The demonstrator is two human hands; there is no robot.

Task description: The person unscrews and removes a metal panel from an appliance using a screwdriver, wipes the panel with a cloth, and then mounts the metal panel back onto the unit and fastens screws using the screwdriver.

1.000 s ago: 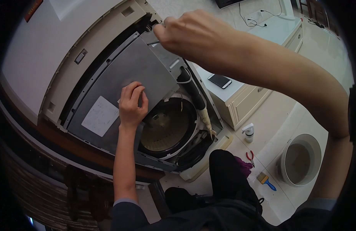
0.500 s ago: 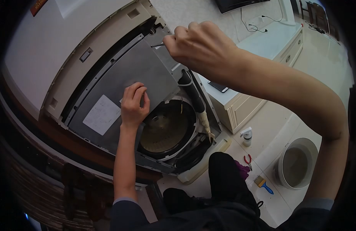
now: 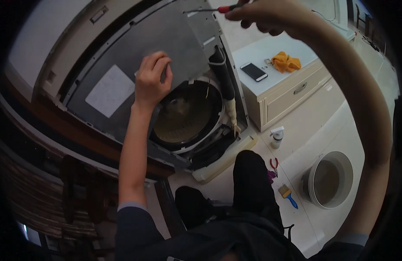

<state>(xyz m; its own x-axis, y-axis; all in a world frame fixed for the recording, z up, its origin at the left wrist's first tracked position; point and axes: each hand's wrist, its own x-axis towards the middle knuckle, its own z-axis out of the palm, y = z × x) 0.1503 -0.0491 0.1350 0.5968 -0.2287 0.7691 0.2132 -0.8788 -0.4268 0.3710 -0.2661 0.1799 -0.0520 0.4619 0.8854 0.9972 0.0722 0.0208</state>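
In my right hand, at the top of the view, is a screwdriver with a red and black handle. Its thin shaft points left, across the upper corner of a grey metal panel. My left hand is at the panel's lower part, fingers curled toward the thumb; whatever they may hold is hidden. A white label is on the panel beside that hand. Below, the opened appliance shows a round opening with a black ring. A dark wrapped pipe runs down its right side.
On a white cabinet lie a phone and an orange cloth. The tiled floor holds a spray bottle, red-handled pliers, a blue-handled brush and a bucket of murky water.
My view has shifted, so the appliance sits higher in it. My right hand has turned, now showing the screwdriver's red handle. My left hand keeps its curled shape near the panel.
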